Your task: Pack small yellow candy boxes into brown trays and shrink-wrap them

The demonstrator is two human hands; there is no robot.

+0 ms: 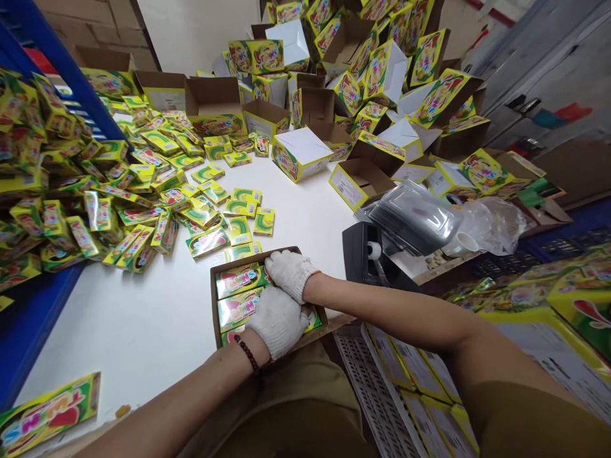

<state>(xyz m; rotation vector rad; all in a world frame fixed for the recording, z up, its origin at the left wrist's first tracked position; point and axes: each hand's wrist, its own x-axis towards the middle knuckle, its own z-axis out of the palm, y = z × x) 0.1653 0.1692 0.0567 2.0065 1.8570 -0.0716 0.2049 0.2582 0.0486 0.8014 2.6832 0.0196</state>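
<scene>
Both my hands wear white knitted gloves and work inside an open cardboard display box [214,318] at the table's front edge. Rows of small yellow-green fruit-print boxes [237,308] lie flat in it. My left hand [278,320] rests palm down over them; its fingers are mostly hidden, so their grip does not show. My right hand [289,273] is at the far right corner, just beyond the left. Its fingers bend down onto a small box there, closed against it. A dark bead bracelet [247,353] circles my left wrist.
Loose small boxes [160,143] heap across the table's left and back. Many open display cartons [305,152] pile up behind. A black tape dispenser [360,254] and clear plastic trays [415,213] stand right. Below right, a white crate [377,394] holds packed boxes.
</scene>
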